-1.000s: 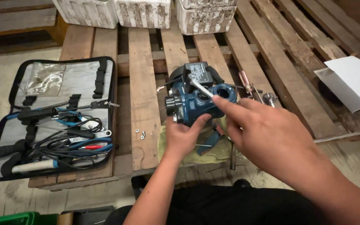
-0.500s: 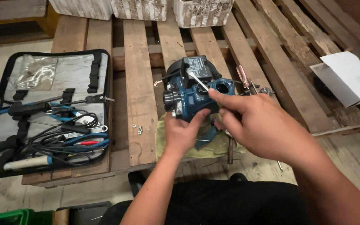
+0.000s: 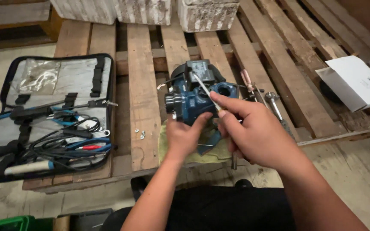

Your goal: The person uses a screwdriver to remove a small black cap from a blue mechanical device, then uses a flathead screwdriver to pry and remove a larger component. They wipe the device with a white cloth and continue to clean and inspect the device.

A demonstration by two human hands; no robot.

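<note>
Head view looks down on a wooden pallet (image 3: 142, 85), where a blue pump motor (image 3: 195, 96) sits near the front edge on a yellow-green cloth (image 3: 168, 147). Its body is a chunky blue casting with a round port on the right and a dark grey box on top. Left of it, an open tool pouch (image 3: 48, 115) lies flat, full of cables and pliers. A white box (image 3: 356, 81) rests at the far right. Right hand (image 3: 258, 132) is closed around a thin metal tool (image 3: 204, 90), index finger stretched along it, tip laid against the motor's top. Left hand (image 3: 185, 137) grips the motor's near side, thumb up against the casting.
</note>
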